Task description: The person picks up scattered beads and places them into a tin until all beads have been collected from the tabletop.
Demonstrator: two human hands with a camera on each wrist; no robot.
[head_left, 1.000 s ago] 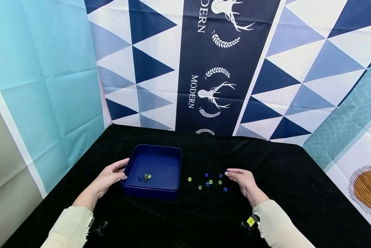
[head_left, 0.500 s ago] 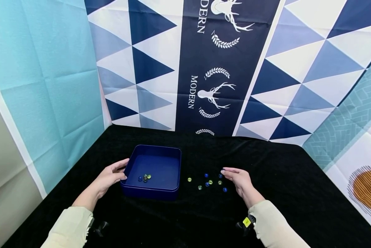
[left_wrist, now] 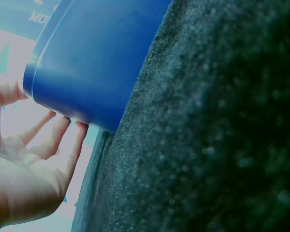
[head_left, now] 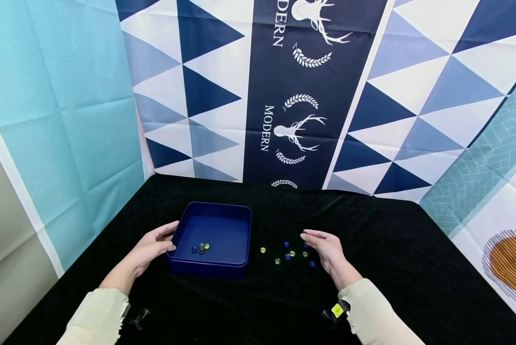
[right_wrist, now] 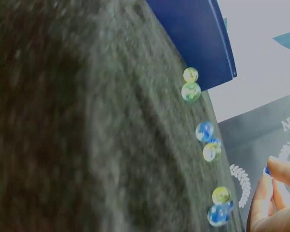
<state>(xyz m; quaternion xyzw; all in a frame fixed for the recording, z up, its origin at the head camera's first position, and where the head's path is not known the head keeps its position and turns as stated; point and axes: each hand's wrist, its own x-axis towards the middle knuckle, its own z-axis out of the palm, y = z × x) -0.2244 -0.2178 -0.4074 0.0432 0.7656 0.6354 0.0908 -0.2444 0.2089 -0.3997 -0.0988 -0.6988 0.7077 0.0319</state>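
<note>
My left hand (head_left: pixel 153 245) touches the left outer wall of a dark blue square box (head_left: pixel 216 270) with its fingertips and thumb. In the left wrist view the extended fingertips (left_wrist: pixel 80 126) meet the smooth box wall (left_wrist: pixel 87 72), the thumb close by the rim. My right hand (head_left: pixel 328 249) is raised over the right side of the scattered glass marbles, pinching a small blue marble (right_wrist: pixel 267 170) between thumb and forefinger. Inside the box lie a few marbles, among them a blue marble (head_left: pixel 194 249) and a yellow-green marble (head_left: pixel 206 246).
On the black cloth (head_left: pixel 283 302), several loose blue and yellow-green marbles lie between the box and my right hand, including a yellow marble (head_left: pixel 263 250) nearest the box and a blue marble (head_left: pixel 312 263) at the right. Patterned curtains (head_left: pixel 214 91) stand behind and beside the table.
My right hand has moved left and slightly up with the pinched blue marble, toward the box. My left hand and the box stay in place.
</note>
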